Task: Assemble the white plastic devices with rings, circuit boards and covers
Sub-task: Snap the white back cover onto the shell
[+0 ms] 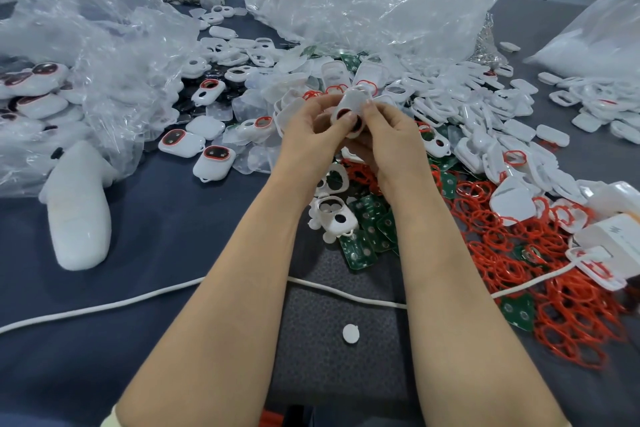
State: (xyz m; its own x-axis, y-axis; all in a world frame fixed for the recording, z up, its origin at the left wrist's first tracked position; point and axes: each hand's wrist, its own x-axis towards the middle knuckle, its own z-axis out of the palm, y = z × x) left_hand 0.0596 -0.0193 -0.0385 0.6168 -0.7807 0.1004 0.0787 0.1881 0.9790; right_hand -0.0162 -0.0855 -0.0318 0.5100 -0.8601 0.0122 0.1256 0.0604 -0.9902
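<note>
Both hands hold one white plastic device [354,101] above the middle of the table. My left hand [311,130] pinches its left side and my right hand [389,135] grips its right side, thumbs on its front. A red ring and dark windows show on the device's face. Beneath my wrists lie white housings [334,215] and green circuit boards [369,215]. Loose red rings [512,246] pile to the right. White covers [485,114] are heaped behind and right. Finished devices [213,160] with red rings lie at the left.
Crumpled clear plastic bags [363,3] stand at the back, and another [86,55] at the left holds more devices. A white foam-like lump [78,211] lies front left. A white cord [104,305] crosses the dark blue table. A small white disc [350,333] lies between my forearms.
</note>
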